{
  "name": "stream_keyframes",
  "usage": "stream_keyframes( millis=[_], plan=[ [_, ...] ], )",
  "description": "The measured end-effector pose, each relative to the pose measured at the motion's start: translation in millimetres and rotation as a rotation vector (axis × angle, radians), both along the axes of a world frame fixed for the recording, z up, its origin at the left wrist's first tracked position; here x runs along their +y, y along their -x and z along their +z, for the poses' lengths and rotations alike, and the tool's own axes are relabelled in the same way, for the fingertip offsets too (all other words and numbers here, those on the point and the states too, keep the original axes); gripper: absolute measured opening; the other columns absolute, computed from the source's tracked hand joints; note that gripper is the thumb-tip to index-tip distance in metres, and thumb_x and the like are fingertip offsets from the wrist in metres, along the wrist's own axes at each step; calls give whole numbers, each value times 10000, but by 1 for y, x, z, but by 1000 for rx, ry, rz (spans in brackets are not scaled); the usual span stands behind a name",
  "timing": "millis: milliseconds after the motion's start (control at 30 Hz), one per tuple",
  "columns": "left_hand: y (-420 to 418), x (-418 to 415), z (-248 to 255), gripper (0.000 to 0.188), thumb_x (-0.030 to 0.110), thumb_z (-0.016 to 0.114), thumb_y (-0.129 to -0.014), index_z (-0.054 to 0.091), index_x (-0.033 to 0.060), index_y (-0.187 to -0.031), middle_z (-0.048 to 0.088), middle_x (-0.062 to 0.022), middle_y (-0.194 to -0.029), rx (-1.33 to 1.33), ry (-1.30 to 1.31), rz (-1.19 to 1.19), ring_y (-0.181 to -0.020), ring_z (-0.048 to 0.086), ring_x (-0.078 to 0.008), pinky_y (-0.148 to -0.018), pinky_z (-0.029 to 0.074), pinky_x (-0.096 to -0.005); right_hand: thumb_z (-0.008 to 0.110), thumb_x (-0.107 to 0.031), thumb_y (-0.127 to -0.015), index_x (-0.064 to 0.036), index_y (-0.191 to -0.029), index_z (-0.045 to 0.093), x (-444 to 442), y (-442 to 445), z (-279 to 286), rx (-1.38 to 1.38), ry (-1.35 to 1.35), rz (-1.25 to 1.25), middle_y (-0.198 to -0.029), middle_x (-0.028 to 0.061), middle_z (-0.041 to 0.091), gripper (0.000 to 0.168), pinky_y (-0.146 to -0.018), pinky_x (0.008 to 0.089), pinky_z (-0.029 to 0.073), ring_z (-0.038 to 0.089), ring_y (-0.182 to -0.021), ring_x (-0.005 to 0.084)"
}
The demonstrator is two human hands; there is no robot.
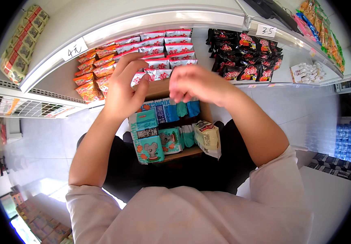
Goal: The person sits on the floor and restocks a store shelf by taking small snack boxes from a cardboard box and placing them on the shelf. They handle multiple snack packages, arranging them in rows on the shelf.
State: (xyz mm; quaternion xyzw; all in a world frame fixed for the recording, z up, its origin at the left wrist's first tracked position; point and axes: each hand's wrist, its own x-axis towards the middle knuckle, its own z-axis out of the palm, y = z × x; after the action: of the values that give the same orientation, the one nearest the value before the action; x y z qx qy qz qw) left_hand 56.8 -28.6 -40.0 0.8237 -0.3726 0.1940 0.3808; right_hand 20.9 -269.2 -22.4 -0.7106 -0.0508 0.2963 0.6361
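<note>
My left hand (129, 84) is raised with fingers apart and nothing in it, in front of red-and-white snack bags (154, 64) on the shelf. My right hand (190, 84), slightly blurred, has curled fingers over the far edge of a cardboard box (206, 113); no object shows in it. The box stands between my knees. It holds teal biscuit packs with a koala picture (149, 140), blue packs (171, 113) and a cream-coloured pack (207, 135) leaning at the right corner. Orange snack bags (87, 87) stand left of my left hand.
Black snack bags (245, 55) fill the shelf's right part, beside small white packets (308, 72). The upper shelf's edge (163, 19) curves across above my hands, bearing handwritten price cards. Cream packs (24, 45) stand at upper left. A wire rack (26, 105) is below them.
</note>
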Motion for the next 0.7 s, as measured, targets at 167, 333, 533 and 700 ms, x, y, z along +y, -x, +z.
stream_keyframes(
  millis=[167,333,533,700],
  plan=[
    [4,-1,-1,257,-35,679,-853,681,-11,-1108,663,-195,-1233,96,28,-75,-1151,656,-364,-972,527,-428,695,-401,-911,-26,-1030,729,16,29,-18,-206,922,616,-936,187,744,395,-765,474,574,730,-896,357],
    [7,-1,0,233,-30,686,-849,673,-15,-1081,660,-187,-1193,89,-9,-134,-1070,672,-364,-896,554,-417,674,-358,-871,-64,-1097,737,26,43,-31,-38,1137,936,-1081,177,746,376,-821,498,583,719,-1011,361],
    [8,-3,-1,217,6,701,-843,668,1,-1057,667,-165,-1130,27,-7,-157,-954,692,-375,-780,587,-423,654,-278,-838,-110,-991,781,28,42,-40,-75,1035,1135,-968,111,752,260,-758,443,574,718,-907,320],
    [7,-1,0,190,18,705,-842,678,1,-1029,673,-169,-1130,40,-5,-167,-928,700,-376,-755,595,-427,656,-253,-890,-81,-889,798,30,32,-13,-70,941,1056,-916,105,748,223,-739,411,545,700,-835,290]
  ],
)
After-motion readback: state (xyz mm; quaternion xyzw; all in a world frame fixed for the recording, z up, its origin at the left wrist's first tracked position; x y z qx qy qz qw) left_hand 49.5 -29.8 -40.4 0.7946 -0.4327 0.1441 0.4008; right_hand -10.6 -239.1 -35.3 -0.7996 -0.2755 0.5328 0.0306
